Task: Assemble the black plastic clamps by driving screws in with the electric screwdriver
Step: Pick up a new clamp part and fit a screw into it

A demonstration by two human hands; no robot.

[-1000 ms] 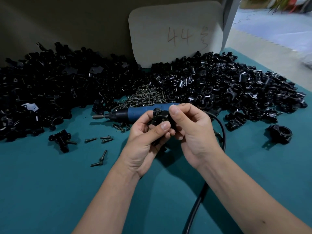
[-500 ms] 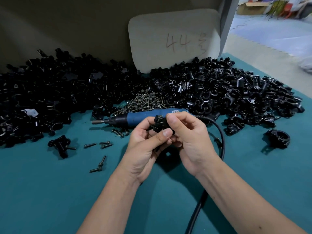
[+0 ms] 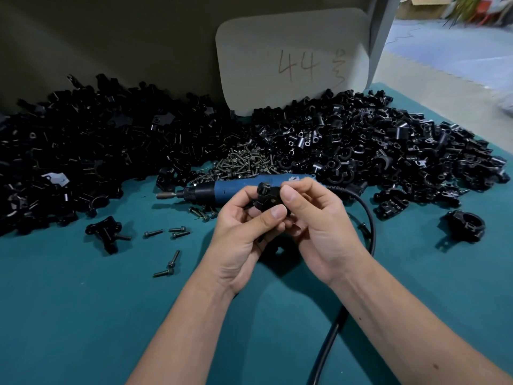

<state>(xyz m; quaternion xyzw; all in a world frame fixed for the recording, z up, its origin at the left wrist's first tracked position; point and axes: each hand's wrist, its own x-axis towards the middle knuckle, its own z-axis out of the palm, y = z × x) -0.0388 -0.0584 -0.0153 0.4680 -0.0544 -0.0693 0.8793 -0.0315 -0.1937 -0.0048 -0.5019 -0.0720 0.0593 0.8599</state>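
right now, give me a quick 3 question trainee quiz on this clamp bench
1. True or false: the electric screwdriver is held in the right hand.
2. What do both hands hold? A) a black clamp B) a loose screw C) the cable
3. Fill in: the screw pile lies between two heaps of black ______ parts.

Key
1. False: it lies on the teal mat, behind the hands.
2. A: the left hand and right hand pinch the black clamp with their fingers.
3. plastic
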